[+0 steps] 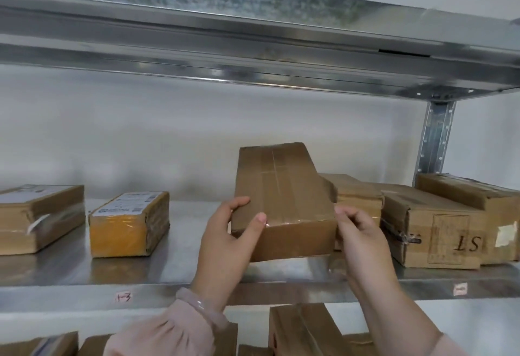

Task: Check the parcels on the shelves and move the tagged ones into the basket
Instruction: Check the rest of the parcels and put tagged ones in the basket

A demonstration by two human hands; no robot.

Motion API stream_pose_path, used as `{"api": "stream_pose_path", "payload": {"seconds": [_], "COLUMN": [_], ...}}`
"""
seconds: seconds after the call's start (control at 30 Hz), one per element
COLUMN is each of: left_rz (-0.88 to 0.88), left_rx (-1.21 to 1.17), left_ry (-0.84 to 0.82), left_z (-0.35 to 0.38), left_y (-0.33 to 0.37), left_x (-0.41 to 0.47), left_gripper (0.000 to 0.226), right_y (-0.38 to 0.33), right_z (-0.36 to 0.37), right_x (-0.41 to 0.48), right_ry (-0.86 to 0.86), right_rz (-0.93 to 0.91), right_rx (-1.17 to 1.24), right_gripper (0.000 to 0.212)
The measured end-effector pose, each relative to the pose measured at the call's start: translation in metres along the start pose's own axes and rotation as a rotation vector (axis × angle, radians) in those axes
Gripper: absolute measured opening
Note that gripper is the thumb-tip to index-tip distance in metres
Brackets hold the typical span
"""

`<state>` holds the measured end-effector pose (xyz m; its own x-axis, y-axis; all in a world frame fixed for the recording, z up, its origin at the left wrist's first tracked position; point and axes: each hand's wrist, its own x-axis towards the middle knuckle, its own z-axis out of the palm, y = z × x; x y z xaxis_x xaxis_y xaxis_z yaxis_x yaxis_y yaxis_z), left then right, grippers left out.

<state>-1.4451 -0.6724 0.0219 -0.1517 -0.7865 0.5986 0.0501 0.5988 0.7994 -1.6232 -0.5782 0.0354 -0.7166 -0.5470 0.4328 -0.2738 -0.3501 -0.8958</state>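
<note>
Seen from the head camera, a plain brown cardboard parcel (284,201), oblong and flat-sided with glossy clear tape running along its top, is held over the middle of a dull galvanised steel shelf board (183,271). Its far end is tilted upward; whether its near edge touches the board cannot be told. The left hand (225,243) grasps the parcel's near left corner, with the thumb lying on the top face and the fingers wrapped round the side. The right hand (360,240) grips the near right corner with curled fingers.

To the left on the same board lie a yellow tape-wrapped parcel with a white printed label (126,232) and, further left, a brown film-wrapped parcel (36,220). To the right sits a creased brown carton with dark hand-drawn letters (433,232). A small pink tag marked "1-3" (123,296) sticks to the shelf's front lip. A soft pink gathered sleeve (174,333) covers the left wrist.
</note>
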Motion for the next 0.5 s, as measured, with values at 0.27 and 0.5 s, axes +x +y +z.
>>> {"api": "stream_pose_path", "payload": {"seconds": [0.27,0.5], "left_rz": [0.007,0.073], "left_rx": [-0.066,0.229], "left_ry": [-0.054,-0.089], "left_z": [-0.006,0.007], "left_y": [0.005,0.023], "left_x": [0.000,0.001], "left_gripper": [0.040,0.091], "right_y": [-0.001,-0.004], "right_z": [0.006,0.022], "right_x": [0.007,-0.011], "right_ry": [-0.378,-0.336], "right_rz": [0.165,-0.152], "right_rx": [0.458,0.264], "right_gripper": [0.089,0.068]}}
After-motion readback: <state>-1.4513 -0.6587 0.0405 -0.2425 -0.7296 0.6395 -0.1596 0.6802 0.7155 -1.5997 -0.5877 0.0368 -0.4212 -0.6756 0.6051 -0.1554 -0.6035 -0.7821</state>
